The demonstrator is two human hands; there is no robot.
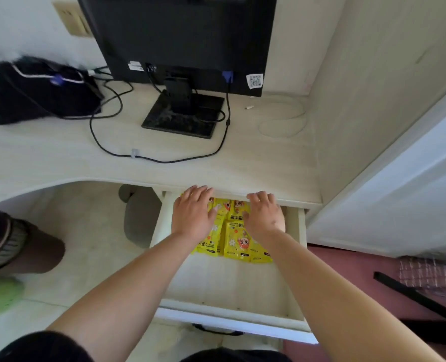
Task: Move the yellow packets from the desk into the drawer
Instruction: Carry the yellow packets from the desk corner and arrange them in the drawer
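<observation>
Several yellow packets [236, 240] with cartoon prints lie flat at the back of the pulled-out white drawer [227, 286]. My left hand [191, 214] rests palm down on the left packets, fingers straight and reaching under the desk edge. My right hand [265, 215] lies palm down on the right packets, fingers straight too. Both hands cover part of the packets. The cream desk [59, 152] top shows no yellow packets.
A black monitor [182, 43] on its stand sits at the back of the desk, with black cables [161, 159] looping forward. A black bag [41, 90] lies at the left. A grey stool [140, 215] stands under the desk. The drawer handle [216, 330] faces me.
</observation>
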